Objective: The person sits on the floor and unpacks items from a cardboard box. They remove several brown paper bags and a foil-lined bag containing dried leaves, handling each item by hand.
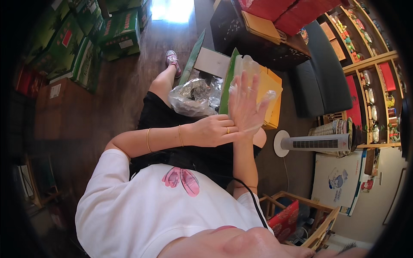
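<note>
My right hand [246, 103] is raised with its fingers spread and its palm towards me. It wears a clear plastic glove [246, 63], whose loose tips stick out past the fingers. With a ring on one finger, my left hand [214, 130] grips the glove's cuff at the right wrist. Beyond the hands stands an open green cardboard box [228, 80] between my legs, its flaps up. A crumpled clear plastic bag [193, 98] with a silvery inside bulges from it. The box's contents are mostly hidden.
Yellow cardboard [272, 96] is right of the box. A dark chest [232, 35] and a black bench [317, 71] stand beyond. A white tower fan [314, 143] is at right, a wooden chair [287, 222] at lower right. Green cartons [119, 34] are stacked at upper left.
</note>
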`<act>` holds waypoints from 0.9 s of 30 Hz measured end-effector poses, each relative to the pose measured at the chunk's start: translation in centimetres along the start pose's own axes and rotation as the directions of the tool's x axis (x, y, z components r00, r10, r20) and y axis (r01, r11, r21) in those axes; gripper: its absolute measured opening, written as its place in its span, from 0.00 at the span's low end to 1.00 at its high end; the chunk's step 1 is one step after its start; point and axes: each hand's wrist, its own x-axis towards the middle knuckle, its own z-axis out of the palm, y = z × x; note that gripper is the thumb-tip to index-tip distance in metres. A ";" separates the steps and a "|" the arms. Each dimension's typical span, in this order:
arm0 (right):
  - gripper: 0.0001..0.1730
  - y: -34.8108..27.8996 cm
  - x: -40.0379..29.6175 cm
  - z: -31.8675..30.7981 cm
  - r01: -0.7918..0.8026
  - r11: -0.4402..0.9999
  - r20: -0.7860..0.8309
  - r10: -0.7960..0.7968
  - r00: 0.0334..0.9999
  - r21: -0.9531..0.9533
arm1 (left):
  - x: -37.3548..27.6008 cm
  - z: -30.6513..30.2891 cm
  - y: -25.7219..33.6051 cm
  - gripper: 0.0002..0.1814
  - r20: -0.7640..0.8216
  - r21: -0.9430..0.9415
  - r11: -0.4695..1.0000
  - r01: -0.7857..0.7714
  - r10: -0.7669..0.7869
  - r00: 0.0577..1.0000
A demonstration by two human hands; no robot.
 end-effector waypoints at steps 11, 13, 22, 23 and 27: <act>0.42 0.6 0.7 1.6 -0.146 0.985 0.037 0.143 0.989 0.094 | 0.5 0.1 1.2 0.17 -0.006 -0.045 0.996 -0.079 0.079 0.997; 0.43 1.4 1.0 2.4 0.008 0.996 -0.124 -0.019 0.992 -0.092 | 0.7 -0.2 1.6 0.16 0.046 -0.027 0.997 -0.071 0.072 0.996; 0.40 -1.4 2.7 -0.2 0.116 0.712 -0.053 -0.211 0.976 -0.692 | 1.3 0.8 0.6 0.19 0.097 -0.014 0.972 0.234 -0.232 0.968; 0.40 -2.1 3.2 -0.2 0.110 0.565 -0.060 -0.274 0.960 -0.818 | 1.7 0.5 -0.2 0.25 0.019 -0.043 0.964 0.264 -0.263 0.965; 0.44 -3.4 4.9 -0.4 0.052 0.157 -0.015 -0.396 0.918 -0.986 | 4.6 -0.8 -2.8 0.24 -0.153 0.081 0.961 0.265 -0.251 0.956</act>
